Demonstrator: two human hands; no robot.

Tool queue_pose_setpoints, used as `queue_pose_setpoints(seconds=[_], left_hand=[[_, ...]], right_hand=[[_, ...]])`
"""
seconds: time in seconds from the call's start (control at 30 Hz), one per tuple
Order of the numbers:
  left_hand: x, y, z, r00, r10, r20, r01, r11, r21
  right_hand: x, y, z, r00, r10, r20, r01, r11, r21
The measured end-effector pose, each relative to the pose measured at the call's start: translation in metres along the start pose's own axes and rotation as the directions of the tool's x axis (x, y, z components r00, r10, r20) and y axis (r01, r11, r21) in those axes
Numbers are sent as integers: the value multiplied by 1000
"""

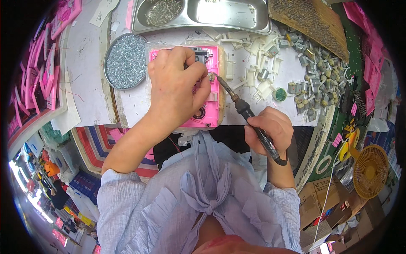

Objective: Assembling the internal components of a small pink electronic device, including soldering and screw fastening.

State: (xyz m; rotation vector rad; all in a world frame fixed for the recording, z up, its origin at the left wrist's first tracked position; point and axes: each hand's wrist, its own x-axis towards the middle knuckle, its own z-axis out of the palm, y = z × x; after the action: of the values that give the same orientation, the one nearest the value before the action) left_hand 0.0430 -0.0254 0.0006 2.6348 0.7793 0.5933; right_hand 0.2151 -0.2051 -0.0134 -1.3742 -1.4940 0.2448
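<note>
A pink plastic housing [215, 108] with dark parts inside lies on a padded rest at the table's front. My left hand [173, 84] bends over it, covering much of its left side. The thumb and fingers of that hand are pinched together; whatever they hold is hidden. In my right hand [272, 130] is a soldering iron [242, 108], gripped by its black handle. Its tip points up and left, meeting a small metal part [211, 77] inside the housing near my left fingertips.
A round dish [105, 71] of small screws stands left of the housing. Behind is a steel tray [203, 28] with compartments. White plastic brackets [263, 89] and small motors [312, 80] crowd the right. Pink shells [40, 72] pile at far left; a yellow fan [370, 171] stands lower right.
</note>
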Motion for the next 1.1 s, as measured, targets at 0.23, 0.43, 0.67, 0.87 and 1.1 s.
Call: queue_pose_setpoints(seconds=[0.23, 0.43, 0.67, 0.87, 1.1], left_hand=[[1, 0, 0, 1000, 2, -8, -2, 1000, -4], [0, -1, 1, 1000, 12, -11, -12, 1000, -18], [0, -2, 0, 1000, 9, -1, -9, 1000, -8], [-1, -1, -1, 1000, 14, -11, -14, 1000, 1], [-2, -1, -1, 1000, 10, 0, -10, 1000, 16]], right_hand=[[0, 2, 3, 1000, -1, 0, 1, 1000, 14], [1, 5, 5, 1000, -11, 23, 11, 1000, 11], [-6, 10, -5, 1000, -11, 19, 10, 999, 50], [-10, 4, -18, 1000, 18, -6, -17, 996, 83], [-3, 1, -13, 1000, 3, -14, -2, 996, 91]])
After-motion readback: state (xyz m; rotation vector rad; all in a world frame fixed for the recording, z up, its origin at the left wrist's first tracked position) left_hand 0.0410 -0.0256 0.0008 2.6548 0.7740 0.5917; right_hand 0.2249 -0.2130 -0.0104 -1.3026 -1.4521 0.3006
